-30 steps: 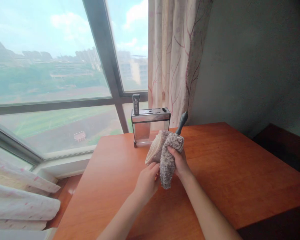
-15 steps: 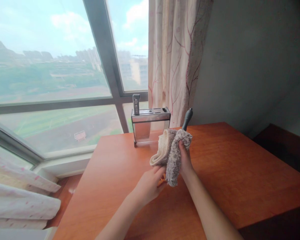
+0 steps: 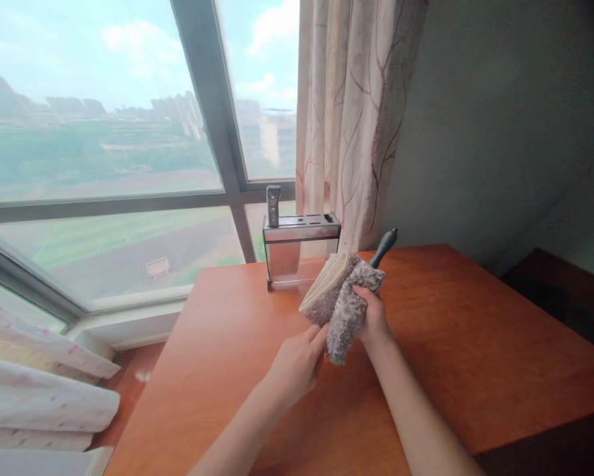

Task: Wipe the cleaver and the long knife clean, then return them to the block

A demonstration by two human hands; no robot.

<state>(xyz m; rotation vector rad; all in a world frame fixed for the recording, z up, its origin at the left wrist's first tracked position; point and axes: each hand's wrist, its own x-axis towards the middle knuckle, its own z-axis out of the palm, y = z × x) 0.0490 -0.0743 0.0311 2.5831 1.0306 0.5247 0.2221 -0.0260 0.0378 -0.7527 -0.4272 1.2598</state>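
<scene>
Likely a home, curtain point(image 3: 356, 112), city-view window point(image 3: 103, 145), wooden table point(image 3: 450, 344), knife block point(image 3: 300, 248)

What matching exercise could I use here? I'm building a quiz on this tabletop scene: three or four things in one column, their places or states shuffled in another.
Things:
1. cloth
2. dark handle
3. knife block
4. curtain

Places or states:
A. hangs by the window
B. stands on the table's far edge
C. pokes out above the cloth
D. gripped in the right hand, left hand at its lower edge

Pairs: 1-D, 2-C, 3-B, 4-A
</scene>
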